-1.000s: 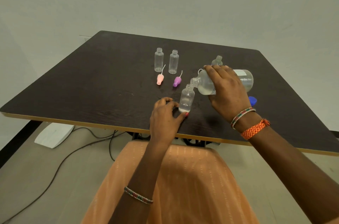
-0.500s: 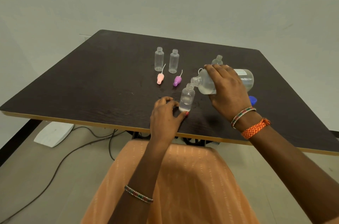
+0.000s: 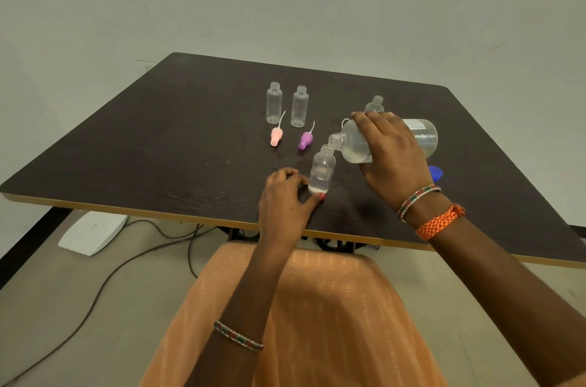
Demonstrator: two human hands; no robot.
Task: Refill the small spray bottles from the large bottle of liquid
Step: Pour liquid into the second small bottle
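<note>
The clear plastic large bottle (image 3: 425,138), tipped with its neck over a small bottle (image 3: 322,169) near the table's (image 3: 158,149) front edge, is gripped by the right hand (image 3: 393,158). The left hand (image 3: 283,203) pinches the small bottle's base. Three more cylindrical small bottles stand open; two sprayer tops, pink (image 3: 276,136) and purple (image 3: 305,140), lie loose.

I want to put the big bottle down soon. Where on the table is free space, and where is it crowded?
Free: the dark wooden table's left half, beside the two empty clear small bottles, and its far edge. Crowded: the middle, around the pink nozzle cap, purple nozzle cap and both hands.
</note>
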